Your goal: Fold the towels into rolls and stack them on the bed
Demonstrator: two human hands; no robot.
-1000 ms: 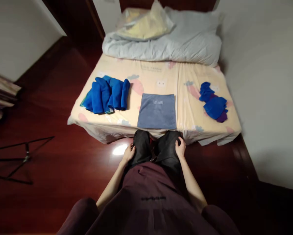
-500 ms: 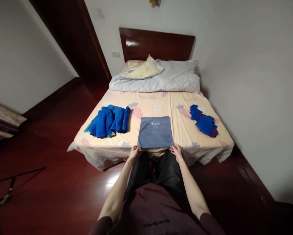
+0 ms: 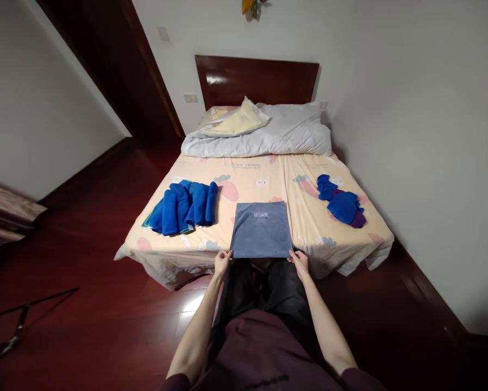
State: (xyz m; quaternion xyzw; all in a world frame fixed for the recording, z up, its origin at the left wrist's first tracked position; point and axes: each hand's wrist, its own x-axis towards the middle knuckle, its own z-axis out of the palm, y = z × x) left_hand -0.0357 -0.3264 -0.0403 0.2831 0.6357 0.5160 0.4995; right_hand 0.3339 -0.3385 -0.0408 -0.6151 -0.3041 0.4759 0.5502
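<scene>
Pinches both near corners of the flat grey-blue cloth [image 3: 262,233], one in the left hand [image 3: 222,263], one in the right hand [image 3: 300,263], at the near edge of the bed [image 3: 195,258], between bunched blue towels [image 3: 183,206] and crumpled blue-and-purple cloths [image 3: 342,208], with the grey quilt [image 3: 285,142] heaped well beyond.

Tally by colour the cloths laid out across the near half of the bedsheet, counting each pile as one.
Grey-blue: 1 lettered cloth
Blue with green edging: 1 bunched cloth pile
Blue and purple: 1 crumpled cloth pile
Total: 3
</scene>
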